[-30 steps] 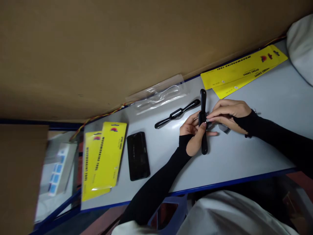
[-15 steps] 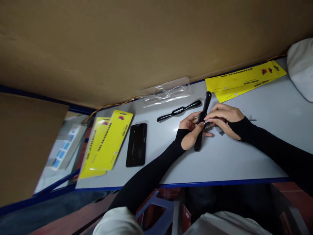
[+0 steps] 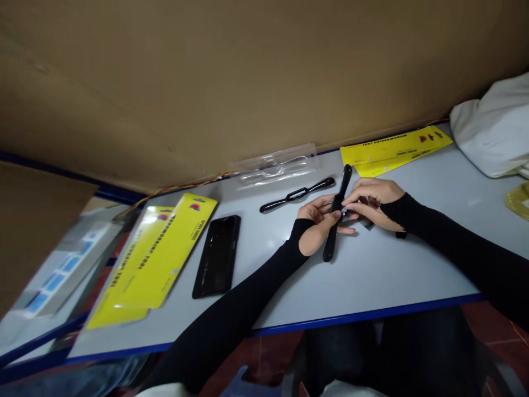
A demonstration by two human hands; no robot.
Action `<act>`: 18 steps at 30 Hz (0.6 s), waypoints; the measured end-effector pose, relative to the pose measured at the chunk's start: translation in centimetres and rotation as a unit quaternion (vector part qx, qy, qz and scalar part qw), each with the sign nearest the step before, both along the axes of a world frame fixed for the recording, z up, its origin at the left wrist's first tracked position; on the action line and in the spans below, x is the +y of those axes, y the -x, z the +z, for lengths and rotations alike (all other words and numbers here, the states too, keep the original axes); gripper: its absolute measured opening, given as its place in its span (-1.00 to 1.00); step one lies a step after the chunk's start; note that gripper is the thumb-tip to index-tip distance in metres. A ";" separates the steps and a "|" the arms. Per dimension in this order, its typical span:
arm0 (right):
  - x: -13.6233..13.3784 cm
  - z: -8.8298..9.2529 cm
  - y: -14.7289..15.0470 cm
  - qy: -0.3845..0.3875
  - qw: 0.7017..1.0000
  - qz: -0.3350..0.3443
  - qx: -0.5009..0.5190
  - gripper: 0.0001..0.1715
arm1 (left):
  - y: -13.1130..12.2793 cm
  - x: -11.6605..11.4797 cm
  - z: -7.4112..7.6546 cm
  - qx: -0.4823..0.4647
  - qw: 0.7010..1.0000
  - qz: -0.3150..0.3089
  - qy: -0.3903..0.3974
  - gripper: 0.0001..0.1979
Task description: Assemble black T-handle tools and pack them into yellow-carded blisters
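My left hand [image 3: 317, 226] is closed round the middle of a black spokeshave [image 3: 330, 242], thumb on top, holding it steeply slanted above the table. At the middle of that tool, the thumb and fingertips of my right hand [image 3: 374, 199] pinch a small silvery screw or nut [image 3: 344, 210]; its exact shape is too small to tell. Left of my hands, a second black spokeshave body [image 3: 297, 194] with an open slot lies on the table. A small dark flat piece [image 3: 367, 223] shows partly beneath my right hand.
Yellow "woodworking tool" cards [image 3: 165, 253] lie at the left and more yellow cards [image 3: 388, 153] at the back right. A black phone [image 3: 217, 256] rests nearby. Clear plastic packaging [image 3: 275, 165] sits by the cardboard wall [image 3: 248, 71]. White cloth [image 3: 491, 121] is at the right.
The camera view has shifted and turned slightly. Both hands stay at the spokeshave's middle, with the right fingertips still on the small metal part.
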State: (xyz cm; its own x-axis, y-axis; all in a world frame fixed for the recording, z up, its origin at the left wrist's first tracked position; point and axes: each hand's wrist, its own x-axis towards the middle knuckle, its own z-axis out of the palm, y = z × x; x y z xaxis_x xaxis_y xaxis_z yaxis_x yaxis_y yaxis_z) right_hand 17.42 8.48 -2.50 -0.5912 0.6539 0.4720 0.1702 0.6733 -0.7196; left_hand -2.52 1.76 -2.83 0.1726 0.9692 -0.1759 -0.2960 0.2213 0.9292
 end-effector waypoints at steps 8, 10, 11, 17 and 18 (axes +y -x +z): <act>-0.9 0.5 -0.3 0.030 0.999 0.021 -0.026 -0.67 | 0.2 0.3 -0.2 0.024 0.999 0.026 0.003 -0.43; -1.0 0.5 -0.4 0.035 0.998 0.032 -0.030 -0.66 | 0.3 0.3 -0.4 0.034 0.999 0.027 -0.005 -0.42; -0.9 0.4 -0.4 0.037 0.998 0.035 -0.031 -0.68 | 0.3 0.2 -0.4 0.040 0.999 0.025 -0.009 -0.42; -0.5 1.0 -0.6 0.028 0.999 0.026 -0.011 -0.84 | 0.2 -0.3 -0.1 0.069 0.997 0.011 -0.034 -0.46; -0.5 1.1 -0.7 0.024 0.999 0.029 -0.011 -0.81 | 0.2 -0.3 0.0 0.073 0.997 0.006 -0.037 -0.46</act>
State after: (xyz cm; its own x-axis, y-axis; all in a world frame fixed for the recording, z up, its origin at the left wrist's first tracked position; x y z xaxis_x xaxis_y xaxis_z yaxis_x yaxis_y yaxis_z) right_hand 18.12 7.99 -1.40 -0.6391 0.6400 0.4265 0.1486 0.6469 -0.7480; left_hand -2.73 1.44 -2.87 0.1384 0.9824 -0.1254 -0.1581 0.1469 0.9764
